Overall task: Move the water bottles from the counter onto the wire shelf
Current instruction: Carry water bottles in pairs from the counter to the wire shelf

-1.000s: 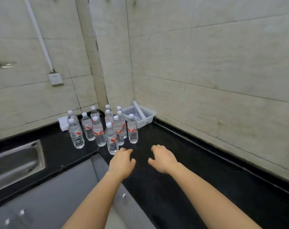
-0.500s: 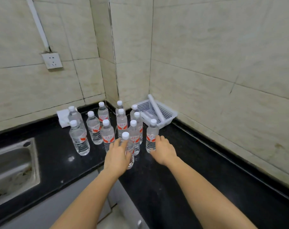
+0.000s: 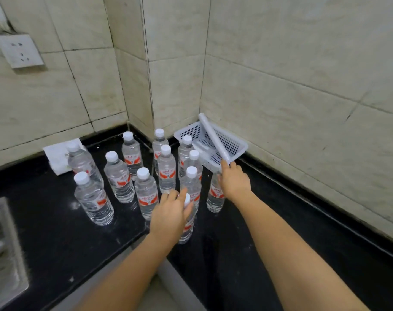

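Note:
Several clear water bottles with white caps and red labels stand in a cluster [image 3: 166, 167] on the black counter [image 3: 247, 254] in the corner. My left hand [image 3: 170, 214] curls over the top of the nearest bottle [image 3: 187, 230], covering most of its cap. My right hand [image 3: 234, 180] grips the top of the rightmost bottle [image 3: 214, 196], whose cap is hidden under my fingers. Both bottles stand upright on the counter. No wire shelf is in view.
A white perforated basket [image 3: 233, 144] with a white tube [image 3: 213, 136] across it sits in the corner behind my right hand. A steel sink [image 3: 2, 248] lies at the left. A white packet [image 3: 56, 158] leans by the left wall, below a socket [image 3: 18, 50].
Both hands have reached forward from the counter's front to the bottles and closed on the tops of the two nearest ones. The camera has moved closer to the corner.

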`<action>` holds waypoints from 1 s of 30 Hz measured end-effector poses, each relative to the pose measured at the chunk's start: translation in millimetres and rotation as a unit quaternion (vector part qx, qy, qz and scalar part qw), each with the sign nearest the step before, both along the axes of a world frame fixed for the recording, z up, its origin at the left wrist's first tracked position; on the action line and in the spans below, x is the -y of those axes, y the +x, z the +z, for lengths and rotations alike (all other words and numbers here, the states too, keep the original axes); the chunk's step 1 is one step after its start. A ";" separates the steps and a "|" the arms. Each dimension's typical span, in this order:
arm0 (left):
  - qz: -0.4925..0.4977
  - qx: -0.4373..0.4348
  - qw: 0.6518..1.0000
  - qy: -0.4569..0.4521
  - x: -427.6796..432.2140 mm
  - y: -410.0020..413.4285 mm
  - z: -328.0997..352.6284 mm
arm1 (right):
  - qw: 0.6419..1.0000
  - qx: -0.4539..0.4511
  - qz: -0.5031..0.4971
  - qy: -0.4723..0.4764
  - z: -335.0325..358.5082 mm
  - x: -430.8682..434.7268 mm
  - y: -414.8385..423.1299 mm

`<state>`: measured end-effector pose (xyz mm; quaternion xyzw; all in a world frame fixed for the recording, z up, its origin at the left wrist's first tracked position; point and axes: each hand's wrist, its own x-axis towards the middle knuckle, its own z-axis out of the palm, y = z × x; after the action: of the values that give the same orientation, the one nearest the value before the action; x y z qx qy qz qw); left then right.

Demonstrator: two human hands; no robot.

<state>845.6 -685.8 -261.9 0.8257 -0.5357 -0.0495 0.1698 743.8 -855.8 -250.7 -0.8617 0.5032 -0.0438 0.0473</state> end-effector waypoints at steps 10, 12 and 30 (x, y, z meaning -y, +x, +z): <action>-0.034 0.033 0.999 0.013 -7.0 -10.6 9.9 | 0.991 0.113 -0.054 0.052 -14.6 -45.9 -41.5; -0.044 0.017 0.999 0.002 -9.5 -13.9 11.2 | 0.982 0.151 -0.078 0.083 -10.6 -53.0 -51.9; -0.276 -0.115 0.952 -0.063 -52.8 -238.4 67.2 | 0.958 0.199 -0.152 0.141 54.1 -204.8 -352.7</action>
<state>607.2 -633.0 -194.8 0.6221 -0.7216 -0.1551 0.2610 391.1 -651.0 -196.6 -0.7337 0.6095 -0.1494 0.2606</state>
